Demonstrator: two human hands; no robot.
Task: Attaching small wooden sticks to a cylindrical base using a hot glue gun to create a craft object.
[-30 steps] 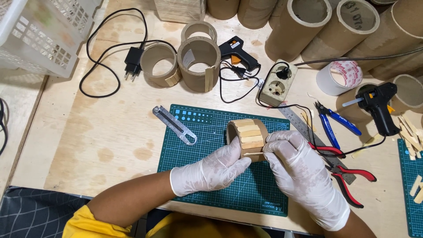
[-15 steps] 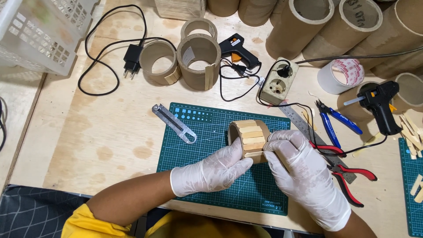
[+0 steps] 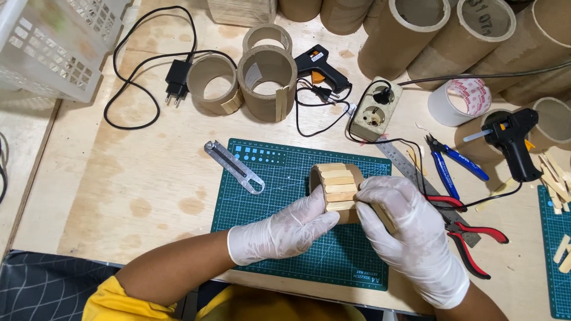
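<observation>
Both gloved hands hold a short cardboard ring [image 3: 335, 189] on its side over the green cutting mat [image 3: 279, 178] on the desk [image 3: 119, 184]. Wooden sticks cover part of its outer face. The left hand [image 3: 285, 233] has its grip pinching the ring; the right hand [image 3: 404, 229] pinches it alongside.

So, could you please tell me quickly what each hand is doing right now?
Left hand: closed on the short cardboard ring clad in pale wooden sticks.
Right hand: gripping the same ring.
</observation>
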